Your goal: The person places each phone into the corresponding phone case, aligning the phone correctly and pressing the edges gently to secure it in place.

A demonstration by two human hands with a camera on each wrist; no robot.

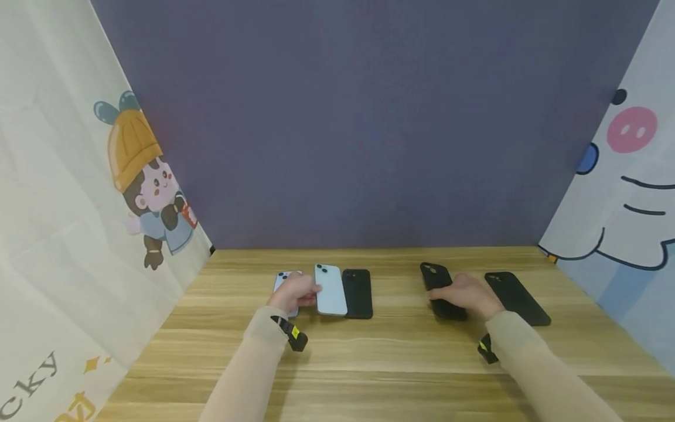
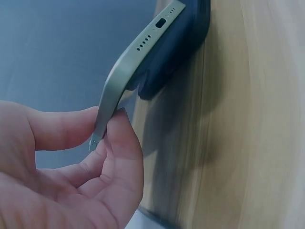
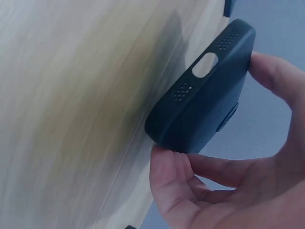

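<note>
My left hand (image 1: 295,291) pinches the left edge of a pale blue phone (image 1: 331,290) between thumb and fingers. In the left wrist view the phone's bottom edge (image 2: 138,45) shows its charging port and speaker holes, tilted over the table. A second pale phone (image 1: 280,281) lies partly hidden behind that hand. Directly right of the held phone is a black phone-shaped item (image 1: 360,296). My right hand (image 1: 466,292) grips a black phone case (image 1: 448,309) by its sides. The right wrist view shows the case tilted, light passing through its port cutout, with a raised ring around the camera opening.
Another black phone case (image 1: 519,299) lies on the wooden table (image 1: 369,363) to the right of the right hand. A dark blue-grey panel (image 1: 364,129) rises at the table's back edge. Printed light cloths hang at the left (image 1: 58,176) and right (image 1: 633,223).
</note>
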